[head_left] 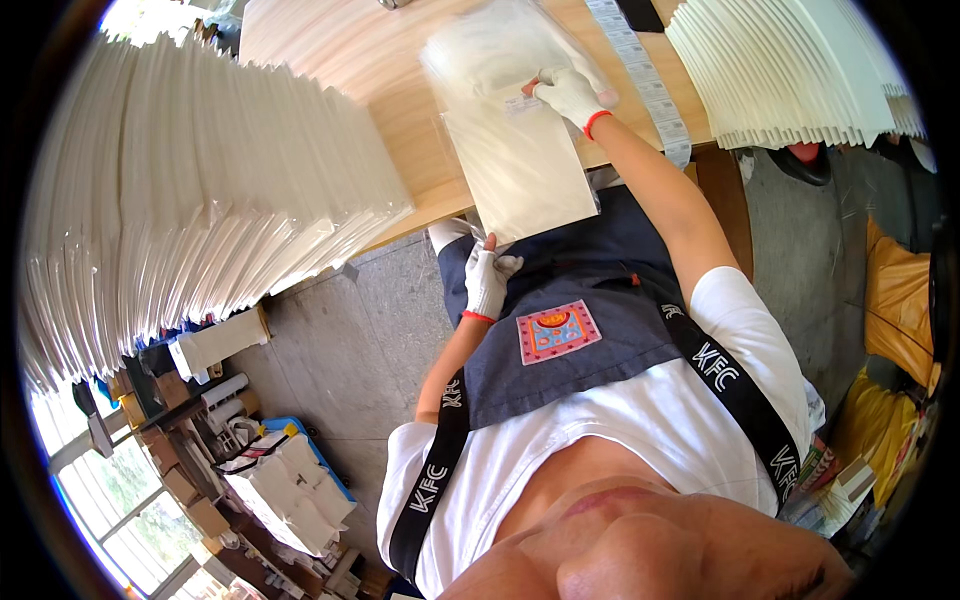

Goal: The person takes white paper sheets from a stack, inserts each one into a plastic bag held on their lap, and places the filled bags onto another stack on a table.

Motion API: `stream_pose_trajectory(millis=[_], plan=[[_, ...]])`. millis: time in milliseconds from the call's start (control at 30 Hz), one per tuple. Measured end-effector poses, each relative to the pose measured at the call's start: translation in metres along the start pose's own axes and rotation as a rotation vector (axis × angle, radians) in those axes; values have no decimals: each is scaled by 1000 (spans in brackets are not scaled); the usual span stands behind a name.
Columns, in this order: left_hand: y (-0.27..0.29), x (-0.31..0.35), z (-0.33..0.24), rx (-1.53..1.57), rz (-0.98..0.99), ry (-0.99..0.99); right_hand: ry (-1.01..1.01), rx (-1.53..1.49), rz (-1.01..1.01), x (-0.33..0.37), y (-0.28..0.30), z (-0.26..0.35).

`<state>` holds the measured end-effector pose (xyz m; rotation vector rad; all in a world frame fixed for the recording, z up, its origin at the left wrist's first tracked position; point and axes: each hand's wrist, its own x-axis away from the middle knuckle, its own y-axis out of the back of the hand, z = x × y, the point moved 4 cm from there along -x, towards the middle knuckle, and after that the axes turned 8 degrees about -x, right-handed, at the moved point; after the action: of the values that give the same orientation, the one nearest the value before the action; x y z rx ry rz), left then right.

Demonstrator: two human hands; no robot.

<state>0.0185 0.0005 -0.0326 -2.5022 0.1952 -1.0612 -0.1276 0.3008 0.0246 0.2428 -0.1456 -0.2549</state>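
The sleeve (525, 178), pale and flat in clear film, slants over the near edge of the surface (330, 60). Its far end meets a pile of loose film (465, 50); its near end overhangs the apron (600, 260). The gloved right hand (570, 97) lies over the far end, the fingertips of its grip close together by a small label (519, 104); whether they pinch it or only press there, I cannot tell. The left hand (487, 280) has its thumb at the near left corner, but whether that grip is clamped on the film or merely touching is unclear.

The overhang looks like the main risk: with nothing visible under the near end, a loose left thumb could let it sag or slide toward the apron. Slick film against glove fabric would make that likelier. A sideways tug on the label could set it crooked or crease the film beneath. The loose film could cling to the sleeve and drag along. A wide right elbow might brush the strip (640, 75) of labels, while the left stack (200, 180), tall and uneven, could slump if knocked
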Motion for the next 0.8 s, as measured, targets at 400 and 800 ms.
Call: stream_pose_trajectory(millis=[400, 800], plan=[[-47, 37, -60, -313, 180, -255, 94, 331, -223, 76, 59, 33], [-160, 237, -266, -1158, 278, -1313, 248, -745, 134, 150, 45, 151]])
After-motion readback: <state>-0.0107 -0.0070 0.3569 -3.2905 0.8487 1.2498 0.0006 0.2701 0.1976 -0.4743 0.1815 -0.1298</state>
